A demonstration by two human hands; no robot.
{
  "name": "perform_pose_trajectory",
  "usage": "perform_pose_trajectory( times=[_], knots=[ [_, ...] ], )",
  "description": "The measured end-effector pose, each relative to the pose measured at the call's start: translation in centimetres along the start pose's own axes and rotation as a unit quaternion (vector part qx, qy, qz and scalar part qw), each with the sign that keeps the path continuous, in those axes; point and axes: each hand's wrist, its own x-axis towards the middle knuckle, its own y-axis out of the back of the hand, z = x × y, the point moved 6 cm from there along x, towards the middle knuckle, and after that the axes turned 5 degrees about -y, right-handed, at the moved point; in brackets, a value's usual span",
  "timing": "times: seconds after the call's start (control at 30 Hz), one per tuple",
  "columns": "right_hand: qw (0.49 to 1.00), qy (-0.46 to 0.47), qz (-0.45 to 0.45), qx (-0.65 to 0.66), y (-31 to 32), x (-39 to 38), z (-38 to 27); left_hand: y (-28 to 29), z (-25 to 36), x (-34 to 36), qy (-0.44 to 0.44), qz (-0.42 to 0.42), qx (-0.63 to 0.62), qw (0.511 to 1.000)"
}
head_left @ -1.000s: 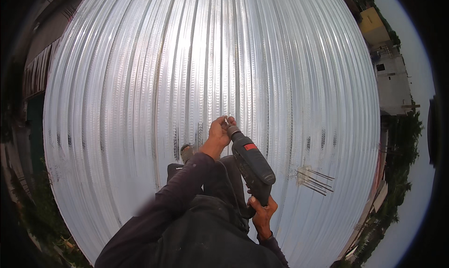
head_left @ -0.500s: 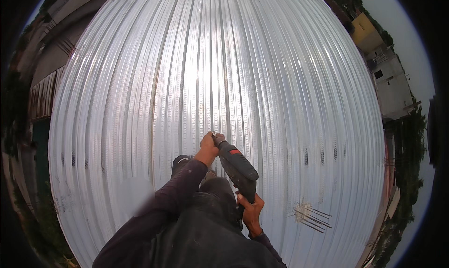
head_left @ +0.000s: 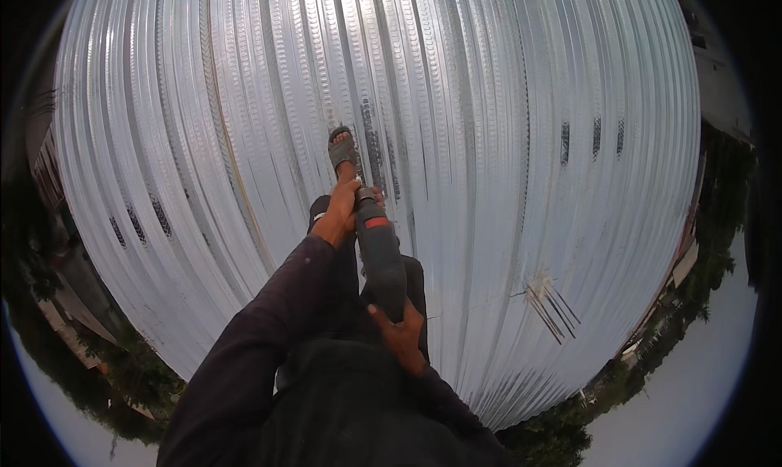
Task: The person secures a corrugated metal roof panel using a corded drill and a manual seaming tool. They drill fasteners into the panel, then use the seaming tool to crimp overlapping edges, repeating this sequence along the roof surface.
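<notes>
A dark grey power drill (head_left: 381,259) with a red band points away from me, low over a ribbed, shiny metal roof sheet (head_left: 481,166). My right hand (head_left: 403,337) is closed round its rear grip. Up at the drill's front end, my left hand (head_left: 342,210) has its fingers closed about the chuck (head_left: 366,193). Whether a bit or screw sits among those fingers is hidden. Just beyond the left hand, a foot in a grey sandal (head_left: 342,148) stands on the sheet.
Dark smudged patches (head_left: 371,141) mark several ribs. On the right, a cluster of thin rods (head_left: 552,308) sticks up through the sheet. Past the curved-looking roof edges lie trees (head_left: 562,434) and parts of buildings (head_left: 721,88).
My view has tilted down and back toward the near roof edge. The drill has swung from slanting to nearly straight ahead, both hands still on it. A sandalled foot shows farther forward.
</notes>
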Motion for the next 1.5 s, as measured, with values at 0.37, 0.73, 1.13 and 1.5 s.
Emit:
perform_pose_trajectory(
  times=[0.37,0.73,1.13,1.5],
  knots=[
    [0.994,-0.107,0.011,-0.032,-4.0,16.6,12.8,2.5,-1.0,19.2,0.09,0.156,0.136,0.974],
    [0.993,-0.017,0.009,-0.118,-3.2,31.8,27.5,4.3,-5.8,42.7,0.16,0.077,0.09,0.98],
    [0.982,0.07,-0.016,-0.175,-5.6,44.5,30.1,1.1,3.1,52.0,0.065,0.043,0.067,0.995],
    [0.984,0.044,-0.029,-0.171,-6.5,47.0,29.4,2.6,3.1,54.5,0.062,0.072,0.017,0.995]
  ],
)
